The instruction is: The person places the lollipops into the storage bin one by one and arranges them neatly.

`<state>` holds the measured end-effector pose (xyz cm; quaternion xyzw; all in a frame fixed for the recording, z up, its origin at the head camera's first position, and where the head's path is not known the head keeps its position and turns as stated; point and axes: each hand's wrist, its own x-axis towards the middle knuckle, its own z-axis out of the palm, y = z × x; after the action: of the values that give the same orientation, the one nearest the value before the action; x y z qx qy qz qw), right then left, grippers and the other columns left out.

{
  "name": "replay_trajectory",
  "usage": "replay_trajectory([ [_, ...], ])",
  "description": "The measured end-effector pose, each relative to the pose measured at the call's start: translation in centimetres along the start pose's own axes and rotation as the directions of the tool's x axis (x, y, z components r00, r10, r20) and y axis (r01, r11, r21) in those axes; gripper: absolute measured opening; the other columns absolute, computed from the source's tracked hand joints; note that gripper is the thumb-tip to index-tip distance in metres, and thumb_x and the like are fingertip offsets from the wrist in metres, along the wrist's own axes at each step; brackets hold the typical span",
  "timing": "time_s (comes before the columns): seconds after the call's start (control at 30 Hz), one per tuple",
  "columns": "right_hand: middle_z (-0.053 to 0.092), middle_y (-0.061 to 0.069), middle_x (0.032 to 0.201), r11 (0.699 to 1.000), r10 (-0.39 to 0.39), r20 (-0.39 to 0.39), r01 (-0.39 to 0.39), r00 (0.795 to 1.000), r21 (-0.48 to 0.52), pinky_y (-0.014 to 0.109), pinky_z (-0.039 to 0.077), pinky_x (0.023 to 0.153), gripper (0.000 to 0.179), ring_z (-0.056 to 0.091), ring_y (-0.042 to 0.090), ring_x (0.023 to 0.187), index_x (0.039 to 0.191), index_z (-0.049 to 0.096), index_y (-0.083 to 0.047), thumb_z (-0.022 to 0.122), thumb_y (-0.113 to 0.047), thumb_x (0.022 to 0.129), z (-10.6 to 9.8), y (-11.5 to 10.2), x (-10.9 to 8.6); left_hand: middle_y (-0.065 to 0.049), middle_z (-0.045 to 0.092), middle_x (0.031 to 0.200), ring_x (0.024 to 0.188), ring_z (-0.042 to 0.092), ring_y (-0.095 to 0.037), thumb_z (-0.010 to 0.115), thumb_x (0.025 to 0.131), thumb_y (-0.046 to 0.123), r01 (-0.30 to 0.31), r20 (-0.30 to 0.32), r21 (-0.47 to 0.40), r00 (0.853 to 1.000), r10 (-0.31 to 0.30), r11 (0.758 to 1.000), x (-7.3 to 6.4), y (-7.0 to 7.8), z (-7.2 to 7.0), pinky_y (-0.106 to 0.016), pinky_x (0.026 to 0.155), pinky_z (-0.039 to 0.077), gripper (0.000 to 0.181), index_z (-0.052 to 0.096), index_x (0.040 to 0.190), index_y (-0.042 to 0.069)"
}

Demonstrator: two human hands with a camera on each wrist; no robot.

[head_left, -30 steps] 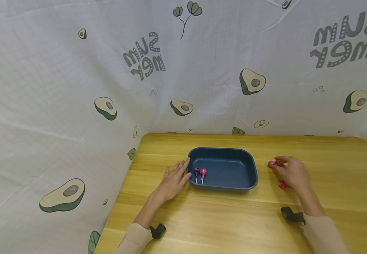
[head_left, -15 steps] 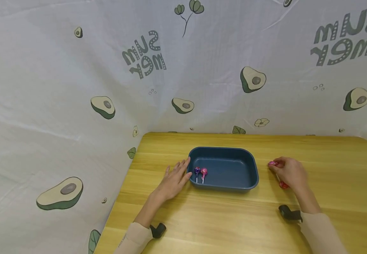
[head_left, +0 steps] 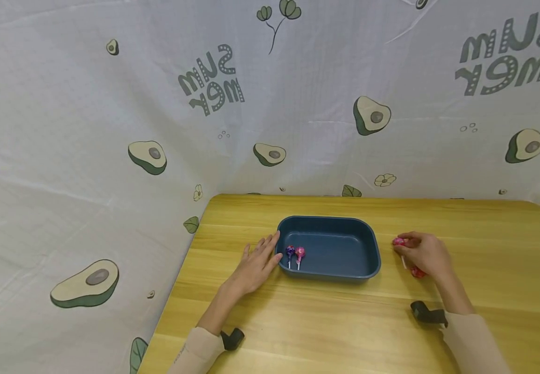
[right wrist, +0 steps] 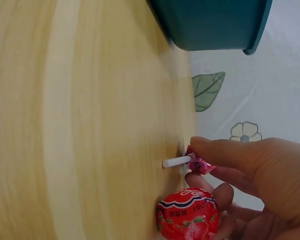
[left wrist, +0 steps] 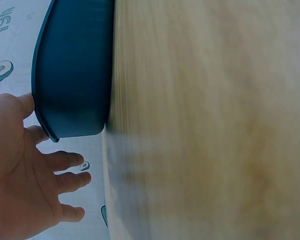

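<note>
On the table stands a dark blue rectangular container (head_left: 340, 255), with a purple lollipop (head_left: 290, 251) and a pink lollipop (head_left: 300, 252) side by side at its left end, white sticks toward the near side. My left hand (head_left: 250, 271) has its fingers spread, the thumb and index fingertips touching the container's left rim in the left wrist view. To the right of the container, my right hand (head_left: 429, 253) pinches another pink-wrapped lollipop (right wrist: 200, 166) near its wrapper, the white stick pointing toward me. A red strawberry lollipop (right wrist: 189, 215) lies just below those fingers, its stick hidden.
The wooden table (head_left: 316, 322) ends at the back against a white curtain (head_left: 307, 93) printed with avocados and lettering. A black wrist camera (head_left: 232, 339) sits under the left wrist, and another camera (head_left: 426, 314) under the right one.
My right thumb and fingers have closed on the pink lollipop and drawn it slightly left, its white stick now showing. The left hand and the container have stayed put.
</note>
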<state>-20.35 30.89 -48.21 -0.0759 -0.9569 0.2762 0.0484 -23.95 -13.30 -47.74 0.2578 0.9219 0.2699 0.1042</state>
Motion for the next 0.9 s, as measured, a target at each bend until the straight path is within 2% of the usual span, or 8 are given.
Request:
replay_trajectory([
  [0.37, 0.075, 0.03, 0.105, 0.999, -0.003, -0.073, 0.005, 0.997, 0.032, 0.048, 0.052, 0.073, 0.042, 0.068, 0.049, 0.096, 0.113, 0.074, 0.005, 0.084, -0.026, 0.087, 0.4, -0.7, -0.1, -0.01, 0.023, 0.173, 0.161, 0.021, -0.035, 0.027, 0.111, 0.055, 0.005, 0.002, -0.007, 1.0, -0.005, 1.0, 0.0, 0.0, -0.1, -0.068, 0.127, 0.005, 0.065, 0.01, 0.168, 0.028],
  [0.47, 0.075, 0.03, 0.108, 0.998, 0.006, -0.077, -0.001, 0.997, 0.062, 0.041, 0.052, 0.071, 0.041, 0.068, 0.049, 0.099, 0.115, 0.074, 0.005, 0.082, -0.026, 0.089, 0.4, -0.9, -0.1, -0.01, 0.023, 0.173, 0.161, 0.021, -0.035, 0.027, 0.111, 0.055, 0.004, 0.004, -0.006, 1.0, -0.004, 1.0, 0.0, 0.0, -0.2, -0.068, 0.127, 0.004, 0.065, 0.009, 0.168, 0.028],
  [0.57, 0.074, 0.031, 0.11, 0.996, 0.015, -0.11, -0.005, 0.994, 0.087, 0.028, 0.048, 0.067, 0.04, 0.068, 0.047, 0.098, 0.118, 0.074, 0.005, 0.079, -0.026, 0.092, 0.2, -1.1, 0.0, -0.01, 0.023, 0.173, 0.161, 0.021, -0.035, 0.027, 0.111, 0.055, 0.002, 0.006, -0.003, 1.0, -0.002, 1.0, 0.0, 0.1, -0.2, -0.068, 0.127, 0.005, 0.065, 0.009, 0.168, 0.028],
  [0.67, 0.073, 0.031, 0.113, 0.994, 0.03, -0.153, -0.013, 0.988, 0.108, 0.022, 0.041, 0.058, 0.042, 0.065, 0.038, 0.088, 0.119, 0.074, 0.003, 0.077, -0.031, 0.094, -0.2, -1.7, 0.1, -0.01, 0.024, 0.172, 0.161, 0.021, -0.035, 0.027, 0.112, 0.054, 0.0, 0.006, -0.003, 1.0, 0.0, 1.0, 0.0, 0.1, -0.2, -0.068, 0.127, 0.005, 0.065, 0.01, 0.168, 0.027],
  [0.8, 0.073, 0.027, 0.116, 0.992, 0.047, -0.179, -0.024, 0.983, 0.125, 0.025, 0.036, 0.048, 0.049, 0.056, 0.016, 0.072, 0.122, 0.074, -0.001, 0.074, -0.042, 0.095, -1.1, -3.1, 0.1, -0.011, 0.024, 0.172, 0.161, 0.021, -0.036, 0.028, 0.112, 0.053, 0.001, 0.006, -0.007, 1.0, -0.001, 1.0, -0.1, 0.1, -0.2, -0.068, 0.127, 0.004, 0.065, 0.009, 0.168, 0.027],
  [0.9, 0.074, 0.025, 0.114, 0.989, 0.044, -0.192, -0.015, 0.98, 0.147, 0.025, 0.032, 0.044, 0.049, 0.048, 0.006, 0.058, 0.123, 0.074, -0.003, 0.074, -0.044, 0.095, -1.7, -4.6, 0.2, -0.011, 0.024, 0.172, 0.16, 0.022, -0.036, 0.028, 0.112, 0.053, 0.0, 0.006, -0.004, 1.0, 0.0, 1.0, -0.1, 0.1, -0.1, -0.068, 0.127, 0.005, 0.065, 0.009, 0.168, 0.027],
])
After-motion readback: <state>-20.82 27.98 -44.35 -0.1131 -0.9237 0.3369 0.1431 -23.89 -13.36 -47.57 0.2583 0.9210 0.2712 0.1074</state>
